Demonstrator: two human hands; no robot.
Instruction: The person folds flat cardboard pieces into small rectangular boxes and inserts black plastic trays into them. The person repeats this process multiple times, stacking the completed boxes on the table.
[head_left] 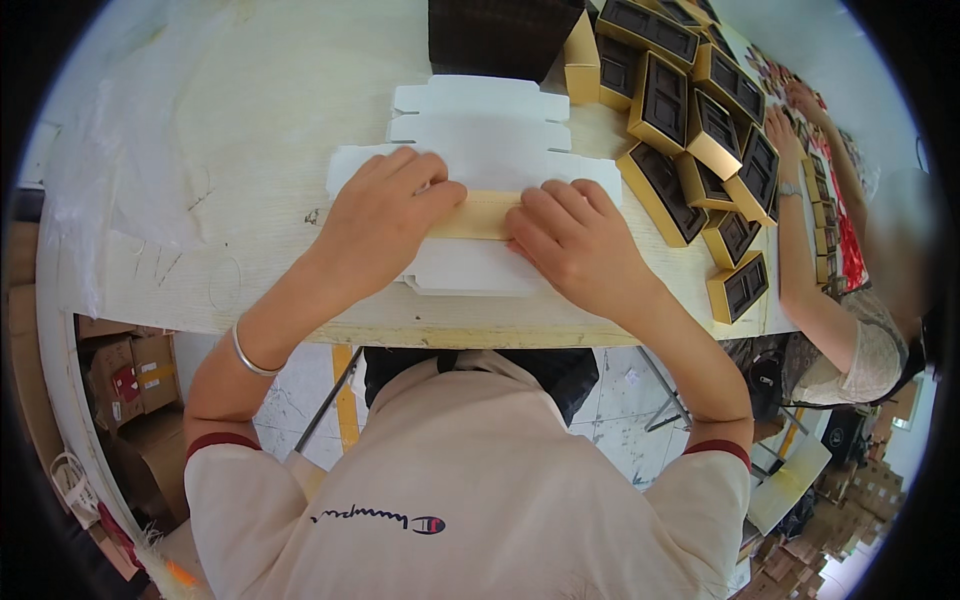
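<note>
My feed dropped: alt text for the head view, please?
The person's left hand and right hand touch a gold strip across an unfolded white carton on a table; gold boxes with black inserts lie at right, near a co-worker.

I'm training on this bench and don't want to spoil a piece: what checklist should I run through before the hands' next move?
1. Left hand at the left end of the gold panel: ok.
2. Right hand at its right end: ok.
3. White cardboard blank fully on the table: ok, short of the front edge.
4. Blank's right flap free of the gold boxes: cannot tell; the nearest lies close beside it.
5. Co-worker's hands away from the blank: ok, beyond those boxes.
6. Fingertip grip: cannot tell; partly hidden.
</note>
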